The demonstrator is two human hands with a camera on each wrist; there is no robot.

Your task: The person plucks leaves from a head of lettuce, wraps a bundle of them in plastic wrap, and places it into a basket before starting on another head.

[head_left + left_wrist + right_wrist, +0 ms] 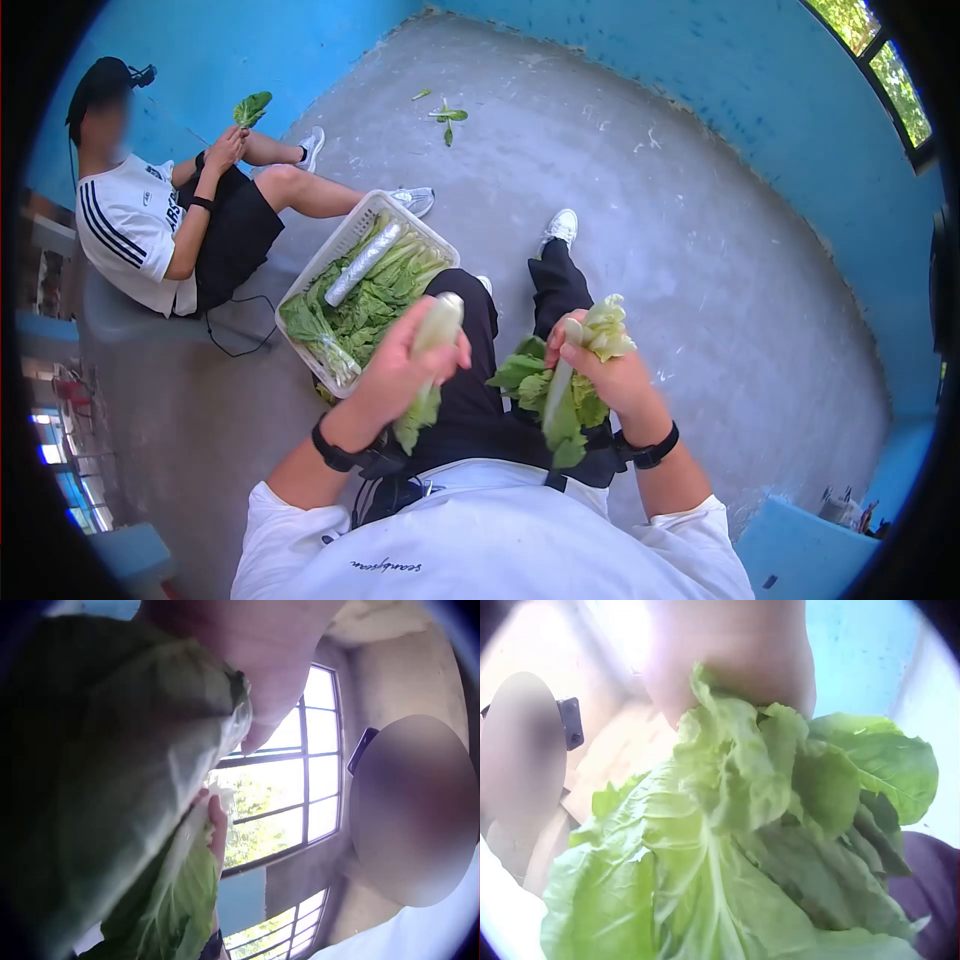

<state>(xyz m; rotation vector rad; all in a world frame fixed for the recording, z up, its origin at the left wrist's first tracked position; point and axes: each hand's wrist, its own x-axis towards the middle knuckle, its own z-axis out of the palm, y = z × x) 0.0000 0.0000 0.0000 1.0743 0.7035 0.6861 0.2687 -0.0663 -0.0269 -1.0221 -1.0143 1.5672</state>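
The person sits with both hands raised over a lap in black trousers (480,390). The left hand (405,365) has its fingers and thumb curled round a single pale-stemmed green leaf (432,345), whose white stalk end sticks up above the thumb while the green blade hangs down below the palm. In the left wrist view this leaf (112,787) fills most of the picture, pressed close under the hand (255,652).

The right hand (600,365) grips a bunch of leafy green cabbage with pale stems (560,385); ruffled light-green tips rise above the fingers and darker leaves droop toward the lap. The right wrist view shows the same bunch (735,847) spreading out below the clenched hand (735,652). The two hands are near each other but apart.

Just beside the left knee, on the grey concrete floor (640,160), stands a white plastic lattice basket (345,240) heaped with more green leaves and one long pale stalk (362,263). A few loose green scraps (447,116) lie well away on the floor. A second seated person in a white shirt (130,225) holds a small leaf (251,108) against the blue wall (250,40).
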